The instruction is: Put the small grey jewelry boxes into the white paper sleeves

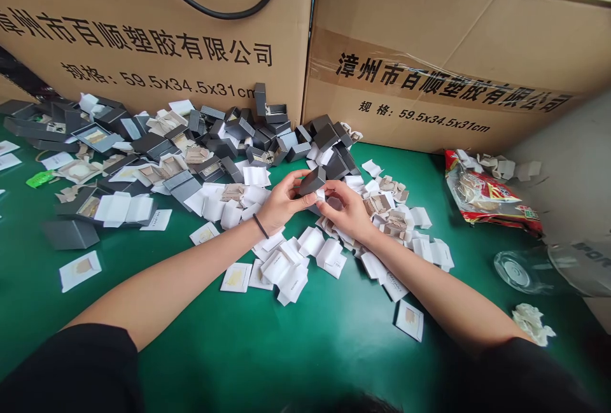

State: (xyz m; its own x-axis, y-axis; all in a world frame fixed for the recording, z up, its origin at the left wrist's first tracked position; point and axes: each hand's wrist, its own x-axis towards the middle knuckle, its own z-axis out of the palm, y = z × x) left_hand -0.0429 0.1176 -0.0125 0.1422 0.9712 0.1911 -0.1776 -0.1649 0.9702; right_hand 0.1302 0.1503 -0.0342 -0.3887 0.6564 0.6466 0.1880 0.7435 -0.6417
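Note:
My left hand is closed round a small dark grey box, held just above the green table. My right hand meets it from the right, fingers pinched on a small white piece at the box's underside. Both hands hover over a scatter of white folded cards. A black band circles my left wrist.
A heap of dark grey boxes and beige inserts lies behind the hands. Two big cardboard cartons wall off the back. A red snack bag, a clear bottle and crumpled tissue lie at the right.

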